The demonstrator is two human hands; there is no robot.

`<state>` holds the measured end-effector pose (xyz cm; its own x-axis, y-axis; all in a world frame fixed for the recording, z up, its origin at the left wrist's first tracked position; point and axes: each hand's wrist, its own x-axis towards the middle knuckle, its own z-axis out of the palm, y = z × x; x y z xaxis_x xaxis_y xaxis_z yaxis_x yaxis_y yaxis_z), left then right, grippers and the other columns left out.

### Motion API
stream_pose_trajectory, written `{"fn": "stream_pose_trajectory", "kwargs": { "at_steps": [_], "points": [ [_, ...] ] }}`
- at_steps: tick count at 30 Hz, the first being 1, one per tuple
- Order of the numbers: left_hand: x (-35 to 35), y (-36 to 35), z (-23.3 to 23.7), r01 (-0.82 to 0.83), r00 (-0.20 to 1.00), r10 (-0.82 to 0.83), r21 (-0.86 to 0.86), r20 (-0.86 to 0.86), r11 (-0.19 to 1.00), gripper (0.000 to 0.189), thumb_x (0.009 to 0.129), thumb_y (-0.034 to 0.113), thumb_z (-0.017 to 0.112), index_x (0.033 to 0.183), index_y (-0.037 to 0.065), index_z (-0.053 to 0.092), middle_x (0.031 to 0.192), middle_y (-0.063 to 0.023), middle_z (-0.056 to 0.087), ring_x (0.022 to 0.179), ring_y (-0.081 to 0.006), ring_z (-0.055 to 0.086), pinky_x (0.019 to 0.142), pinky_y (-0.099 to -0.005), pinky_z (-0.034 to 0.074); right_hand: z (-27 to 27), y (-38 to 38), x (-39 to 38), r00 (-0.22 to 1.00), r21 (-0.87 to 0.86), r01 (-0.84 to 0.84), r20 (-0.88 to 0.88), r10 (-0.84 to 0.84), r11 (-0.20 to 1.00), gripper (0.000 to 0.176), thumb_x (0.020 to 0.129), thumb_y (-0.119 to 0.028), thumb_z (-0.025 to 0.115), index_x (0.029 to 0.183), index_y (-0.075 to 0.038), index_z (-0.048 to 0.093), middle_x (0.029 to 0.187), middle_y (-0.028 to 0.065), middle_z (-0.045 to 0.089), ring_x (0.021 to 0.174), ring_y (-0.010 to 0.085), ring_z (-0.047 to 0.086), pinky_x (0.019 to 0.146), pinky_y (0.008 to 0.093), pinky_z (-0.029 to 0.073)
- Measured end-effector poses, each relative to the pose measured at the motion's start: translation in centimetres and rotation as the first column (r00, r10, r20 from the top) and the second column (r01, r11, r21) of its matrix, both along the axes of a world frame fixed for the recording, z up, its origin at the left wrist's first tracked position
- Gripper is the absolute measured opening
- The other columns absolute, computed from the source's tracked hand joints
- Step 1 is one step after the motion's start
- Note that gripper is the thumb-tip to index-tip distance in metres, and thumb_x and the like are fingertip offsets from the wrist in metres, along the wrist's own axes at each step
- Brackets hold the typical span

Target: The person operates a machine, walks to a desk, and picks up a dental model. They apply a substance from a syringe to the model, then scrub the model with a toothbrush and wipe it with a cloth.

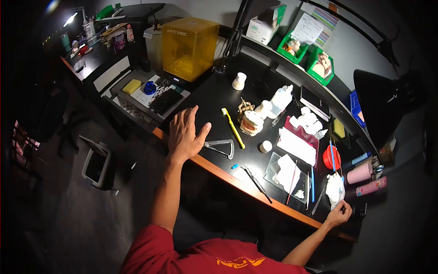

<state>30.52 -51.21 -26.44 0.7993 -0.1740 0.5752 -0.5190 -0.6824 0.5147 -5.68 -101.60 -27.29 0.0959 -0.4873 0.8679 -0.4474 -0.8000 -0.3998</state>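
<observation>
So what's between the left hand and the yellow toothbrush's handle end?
In the head view, a silver metal caliper-shaped tool lies between the left hand and yellow toothbrush.

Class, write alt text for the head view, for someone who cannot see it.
A person's left hand spreads near a metal caliper on a black workbench; the right hand is at crumpled white tissue. Also there are a yellow toothbrush, a dental model and slim tools.

The left hand [186, 136] hovered palm down at the counter's [214, 166] edge, fingers spread and thumb out, its forearm angled forward. The right hand [339, 214], well apart at the far right, bent its fingers inward, arm reaching outward.
</observation>
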Motion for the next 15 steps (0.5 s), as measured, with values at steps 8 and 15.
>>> {"fn": "stream_pose_trajectory", "kwargs": {
  "at_steps": [8,15],
  "points": [
    [-0.1,0.2,-0.4,0.041,0.995,-0.033,-0.082,0.098,0.996,0.021,0.092,0.025,0.072,0.097,0.006,0.069,0.121,-0.0127,0.068,0.114,-0.0342,0.063,0.101,-0.0447,0.046,0.8,1.0,0.4,0.999,0.03,0.027,-0.02,-0.026,0.999,0.007,0.089,-0.005,0.076,0.087,0.001,0.073,0.093,0.007,0.068,0.083,0.0197,0.064,0.066,0.0331,0.048],
    [-0.9,0.1,1.2,0.13,0.988,-0.144,-0.22,-0.05,0.967,0.02,0.087,0.024,0.077,0.094,0.008,0.068,0.082,-0.0047,0.07,0.08,-0.0252,0.066,0.088,-0.0444,0.049,0.4,0.1,0.3,0.999,-0.051,-0.001,-0.035,-0.001,0.999,0.007,0.09,-0.007,0.077,0.087,-0.001,0.075,0.09,0.007,0.07,0.081,0.0206,0.066,0.067,0.0349,0.049]
  ]
}}
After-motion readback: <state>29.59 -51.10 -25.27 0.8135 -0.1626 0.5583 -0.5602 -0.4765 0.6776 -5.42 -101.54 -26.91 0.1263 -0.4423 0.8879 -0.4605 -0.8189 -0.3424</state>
